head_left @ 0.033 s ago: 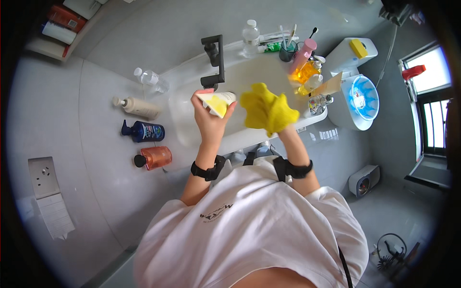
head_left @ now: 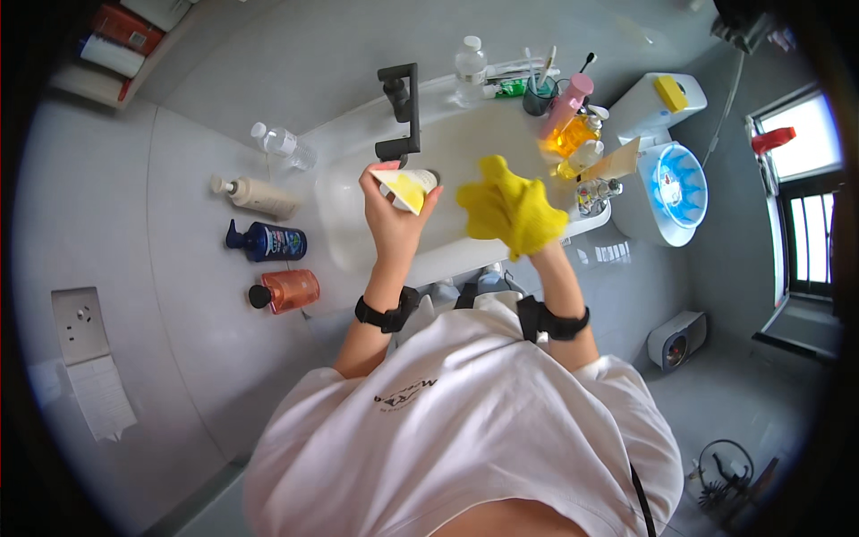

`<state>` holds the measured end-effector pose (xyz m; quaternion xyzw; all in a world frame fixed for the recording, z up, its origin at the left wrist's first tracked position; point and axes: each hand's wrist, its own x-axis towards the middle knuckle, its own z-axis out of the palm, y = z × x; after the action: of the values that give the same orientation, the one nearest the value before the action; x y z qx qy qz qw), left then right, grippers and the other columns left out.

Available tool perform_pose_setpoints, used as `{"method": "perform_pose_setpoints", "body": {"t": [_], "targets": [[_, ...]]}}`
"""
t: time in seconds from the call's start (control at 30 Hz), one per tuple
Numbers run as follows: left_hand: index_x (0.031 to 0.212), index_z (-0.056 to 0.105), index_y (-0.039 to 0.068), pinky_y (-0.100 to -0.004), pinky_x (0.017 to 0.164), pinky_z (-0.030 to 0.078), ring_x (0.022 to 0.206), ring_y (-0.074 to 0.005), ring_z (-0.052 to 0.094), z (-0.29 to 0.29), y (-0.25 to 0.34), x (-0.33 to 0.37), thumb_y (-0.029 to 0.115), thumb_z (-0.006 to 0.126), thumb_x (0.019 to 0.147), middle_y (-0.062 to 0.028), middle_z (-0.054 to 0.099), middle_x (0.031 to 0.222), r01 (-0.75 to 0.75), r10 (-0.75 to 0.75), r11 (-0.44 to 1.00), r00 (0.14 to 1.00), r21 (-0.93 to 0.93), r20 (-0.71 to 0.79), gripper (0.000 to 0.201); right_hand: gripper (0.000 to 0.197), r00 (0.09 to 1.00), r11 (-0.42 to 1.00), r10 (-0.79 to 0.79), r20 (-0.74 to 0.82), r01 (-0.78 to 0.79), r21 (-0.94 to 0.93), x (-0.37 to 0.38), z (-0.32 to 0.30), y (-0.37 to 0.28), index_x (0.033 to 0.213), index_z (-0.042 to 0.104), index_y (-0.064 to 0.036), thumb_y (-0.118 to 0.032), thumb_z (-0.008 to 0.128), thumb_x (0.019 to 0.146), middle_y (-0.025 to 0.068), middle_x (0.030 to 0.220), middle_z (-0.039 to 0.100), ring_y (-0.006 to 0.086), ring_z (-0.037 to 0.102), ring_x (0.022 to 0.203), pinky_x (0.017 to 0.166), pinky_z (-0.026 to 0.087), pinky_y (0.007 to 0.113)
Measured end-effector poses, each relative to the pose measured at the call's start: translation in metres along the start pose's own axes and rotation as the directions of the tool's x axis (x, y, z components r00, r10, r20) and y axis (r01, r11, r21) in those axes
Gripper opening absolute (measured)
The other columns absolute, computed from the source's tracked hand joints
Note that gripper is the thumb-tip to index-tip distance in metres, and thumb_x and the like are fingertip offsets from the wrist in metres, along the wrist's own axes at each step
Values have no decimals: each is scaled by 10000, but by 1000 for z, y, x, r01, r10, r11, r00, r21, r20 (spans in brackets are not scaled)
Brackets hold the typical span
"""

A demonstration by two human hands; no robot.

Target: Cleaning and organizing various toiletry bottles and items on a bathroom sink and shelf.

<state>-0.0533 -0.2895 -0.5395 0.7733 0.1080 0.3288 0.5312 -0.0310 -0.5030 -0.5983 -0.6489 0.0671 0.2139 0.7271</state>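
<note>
Over the bathtub, my left hand is wrapped round a squeeze tube. The tube is cream-white, with a yellow patch near its wide flat end; it lies tilted, and fingers hide part of it. To its right my right hand wears a yellow knitted wash glove. The glove's blunt lobes stand apart like spread fingers, and its cuff ends at the wrist. No object shows in the gloved hand, though its underside is hidden. A gap lies between glove and tube.
A black tap rises just beyond my left hand. Pump bottles, including a blue one, line the left side. Right of the glove stand a pink bottle, a toothbrush cup and several other bottles. A toilet is farther right.
The gloved right hand has shifted slightly to the right, away from the tube. My left hand keeps its grip on the tube, almost in the same place.
</note>
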Motion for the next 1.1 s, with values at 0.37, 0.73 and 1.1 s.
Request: {"method": "perform_pose_setpoints", "body": {"t": [0.37, 0.73, 1.1], "targets": [[1191, 324, 34, -401, 846, 388, 991, -336, 424, 135, -64, 59, 86, 739, 612, -177, 392, 1054, -45, 37, 986, 998, 159, 54, 714, 328, 956, 773, -240, 171, 295, -562, -89, -102, -33, 1095, 486, -36, -165, 525, 797, 93, 1029, 550, 235, 526, 954, 831, 418, 312], [1301, 357, 122, -361, 902, 394, 1051, -326, 465, 184, -162, 132, -68, 563, 726, -152, 456, 1126, -10, 56, 964, 984, 267, -168, 640, 147, 960, 855, -271, 70, 273, -442, -112, -106, -52, 952, 556, -8, -75, 514, 829, 48, 949, 568, 121, 497, 851, 718, 408, 249], [1281, 304, -47, -388, 886, 414, 1003, -386, 514, 191, -198, 149, 172, 745, 624, -255, 513, 1107, 331, -246, 852, 937, 406, -247, 820, 347, 986, 822, -130, 101, 164, -546, -49, -124, -38, 1089, 494, -29, -94, 542, 751, 79, 1046, 539, 221, 507, 963, 825, 393, 291]]}}
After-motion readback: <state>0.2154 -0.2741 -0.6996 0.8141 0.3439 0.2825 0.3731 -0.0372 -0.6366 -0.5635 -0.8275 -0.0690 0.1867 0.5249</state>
